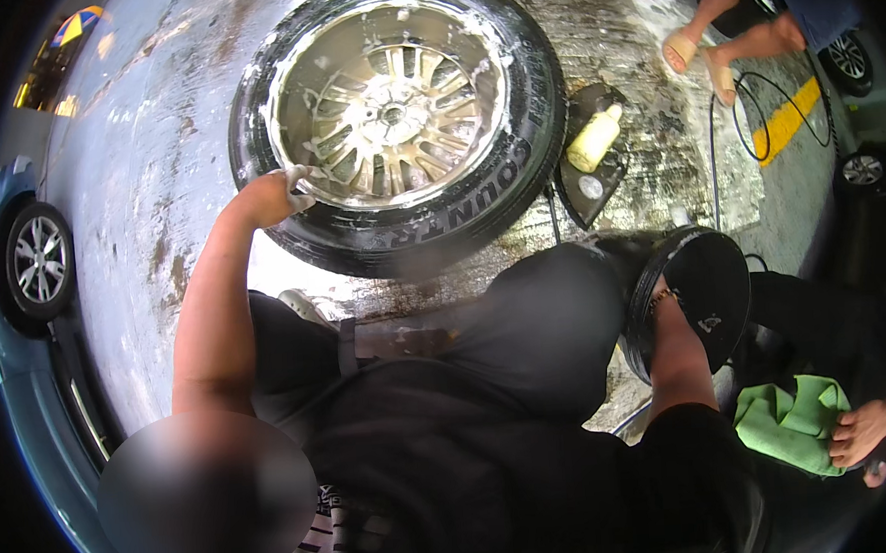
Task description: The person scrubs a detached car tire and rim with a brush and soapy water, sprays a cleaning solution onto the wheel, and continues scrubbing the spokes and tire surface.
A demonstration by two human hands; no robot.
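Note:
A car wheel lies flat before me, its black tyre (477, 214) bearing raised lettering and its alloy rim (393, 114) streaked with white foam. My left hand (292, 190) has its foam-covered fingers hooked over the near left edge of the rim. To the right, my right hand (663, 291) reaches down into a black bucket (707, 293), which stands tilted beside my knee. A bracelet shows at that wrist; the fingers are hidden inside the bucket.
A pale yellow bottle (594, 141) lies on a black object (589, 201) right of the tyre. A co-worker's hand (864, 431) touches a green cloth (793, 423). Another person's legs (739, 43) stand near a black hose (714, 165). A blue car (24, 388) is at left.

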